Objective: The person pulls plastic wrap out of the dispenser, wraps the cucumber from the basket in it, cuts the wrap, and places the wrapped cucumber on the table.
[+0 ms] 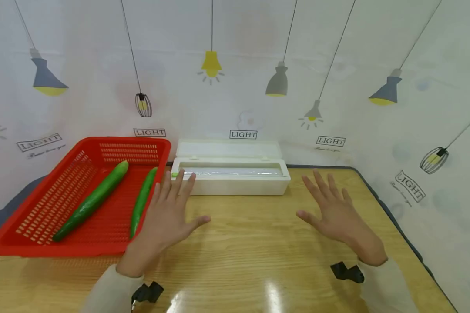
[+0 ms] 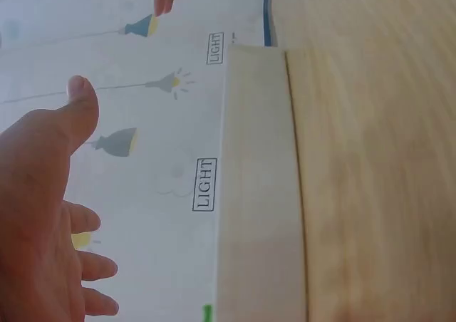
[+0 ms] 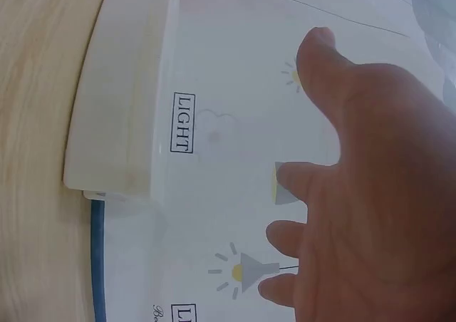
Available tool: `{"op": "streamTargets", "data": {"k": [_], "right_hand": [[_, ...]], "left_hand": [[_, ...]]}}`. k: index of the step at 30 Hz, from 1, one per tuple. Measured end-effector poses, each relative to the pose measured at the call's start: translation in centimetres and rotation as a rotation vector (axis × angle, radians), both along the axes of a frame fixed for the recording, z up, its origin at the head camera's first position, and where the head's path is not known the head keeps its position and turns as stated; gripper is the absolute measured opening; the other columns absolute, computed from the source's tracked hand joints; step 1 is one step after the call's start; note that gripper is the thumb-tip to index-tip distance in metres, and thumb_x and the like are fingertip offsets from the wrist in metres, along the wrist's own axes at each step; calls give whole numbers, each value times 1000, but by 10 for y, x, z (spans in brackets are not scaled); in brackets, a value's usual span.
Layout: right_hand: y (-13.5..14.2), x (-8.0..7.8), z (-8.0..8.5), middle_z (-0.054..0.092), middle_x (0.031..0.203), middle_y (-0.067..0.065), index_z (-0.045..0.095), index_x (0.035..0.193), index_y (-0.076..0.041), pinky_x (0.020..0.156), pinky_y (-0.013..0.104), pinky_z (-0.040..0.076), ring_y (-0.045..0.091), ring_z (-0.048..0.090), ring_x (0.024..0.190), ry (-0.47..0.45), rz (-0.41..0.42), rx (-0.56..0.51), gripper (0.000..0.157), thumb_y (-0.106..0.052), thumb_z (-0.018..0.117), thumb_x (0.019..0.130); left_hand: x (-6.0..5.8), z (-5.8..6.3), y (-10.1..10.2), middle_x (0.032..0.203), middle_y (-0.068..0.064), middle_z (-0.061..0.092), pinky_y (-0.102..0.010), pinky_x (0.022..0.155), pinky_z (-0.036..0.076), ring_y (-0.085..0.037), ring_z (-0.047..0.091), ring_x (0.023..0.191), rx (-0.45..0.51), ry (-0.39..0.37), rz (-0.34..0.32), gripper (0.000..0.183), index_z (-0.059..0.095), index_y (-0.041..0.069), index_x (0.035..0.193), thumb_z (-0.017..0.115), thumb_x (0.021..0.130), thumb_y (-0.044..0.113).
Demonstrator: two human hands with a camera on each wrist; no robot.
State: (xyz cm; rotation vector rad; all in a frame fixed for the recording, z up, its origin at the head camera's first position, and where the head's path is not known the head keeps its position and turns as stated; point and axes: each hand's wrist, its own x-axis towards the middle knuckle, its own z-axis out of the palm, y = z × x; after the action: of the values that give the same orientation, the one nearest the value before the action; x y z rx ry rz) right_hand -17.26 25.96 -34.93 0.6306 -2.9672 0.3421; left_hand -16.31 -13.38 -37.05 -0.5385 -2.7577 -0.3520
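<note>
In the head view my left hand (image 1: 167, 216) is spread with its fingers extended, between the red basket and the white box, holding nothing. My right hand (image 1: 333, 213) is likewise spread over the right side of the table, also holding nothing. A white cling film box (image 1: 235, 188) with its lid (image 1: 229, 149) raised stands at the back, a roll of clear film (image 1: 235, 171) inside and a small green piece at its left end. Two cucumbers, a thicker one (image 1: 92, 202) and a slimmer one (image 1: 143, 202), lie in the red plastic basket (image 1: 70, 251). The left hand partly overlaps the box's left end.
The wooden table (image 1: 243, 252) has a dark edge along its back and right side. Behind it hangs a pale cloth (image 1: 239, 100) printed with lamps. A black wrist strap piece (image 1: 346, 272) sits by the right sleeve (image 1: 387, 287).
</note>
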Motion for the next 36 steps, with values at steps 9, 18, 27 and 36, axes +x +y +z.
{"op": "streamTargets", "data": {"k": [9,18,27,36], "right_hand": [[-2,-7,7,1,159,12,2,155,-23,101,72,6,46,-3,140,33,24,-26,84,-54,51,94],[-3,-19,15,4,159,11,7,155,-21,102,71,9,44,0,141,35,62,-28,83,-53,52,94],[-8,-32,24,19,156,16,21,153,-15,104,67,12,47,8,139,-4,100,-21,75,-51,52,95],[-16,-41,23,29,153,13,29,151,-13,104,65,16,49,17,137,-25,123,-30,72,-50,54,94]], "left_hand": [[-9,35,-9,157,-17,10,-58,110,7,-40,-1,142,-21,18,43,97,15,10,154,54,85,67],[-33,50,-20,154,-20,21,-62,107,15,-45,11,140,23,3,26,89,22,8,152,55,88,59],[-63,47,-26,151,-21,29,-60,105,24,-42,21,138,68,-132,-41,82,21,10,152,54,92,54],[-76,40,-24,148,-24,32,-61,97,36,-43,33,132,47,-346,-42,80,24,13,152,58,91,51]]}}
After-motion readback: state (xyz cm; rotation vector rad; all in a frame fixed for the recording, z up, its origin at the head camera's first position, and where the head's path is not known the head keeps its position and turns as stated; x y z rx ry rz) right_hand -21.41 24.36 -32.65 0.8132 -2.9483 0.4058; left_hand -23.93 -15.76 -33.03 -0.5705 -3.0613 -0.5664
